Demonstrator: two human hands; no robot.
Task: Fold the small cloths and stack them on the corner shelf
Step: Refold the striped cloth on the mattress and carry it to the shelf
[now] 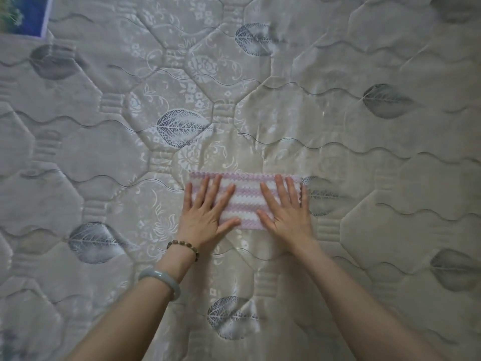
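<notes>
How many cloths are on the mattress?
1: the pink-and-white striped cloth lies flat on the mattress under the left hand and right hand; others may be out of view.

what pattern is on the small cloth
Pale purple and white wavy stripes on the cloth, head view.

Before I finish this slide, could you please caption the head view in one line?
The left hand and right hand press a pink-and-white striped cloth flat on a quilted mattress.
</notes>
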